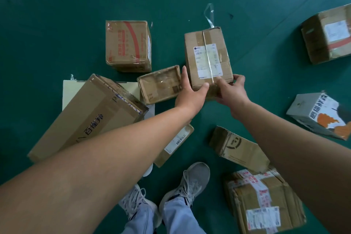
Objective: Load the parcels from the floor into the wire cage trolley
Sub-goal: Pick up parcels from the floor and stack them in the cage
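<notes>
Parcels lie scattered over a dark green floor (57, 5), which I note as smooth and slightly scuffed, with a faint seam running diagonally at upper right. I have both hands on one labelled parcel (208, 59) near the centre. My left hand (190, 94) grips its near left corner, fingers flat along the side and thumb over the top edge. My right hand (230, 91) holds the near right corner, thumb on top and fingers curled round the side. A loose strip of clear tape (209, 14) trails from the parcel's far end.

Just beside it on the left sits a small flat parcel (159, 83); beyond that, a red-taped box (128, 45). A long carton (89, 118) lies lower left across a pale sheet (70, 89). My grey shoes (190, 180) stand on the floor below.
</notes>
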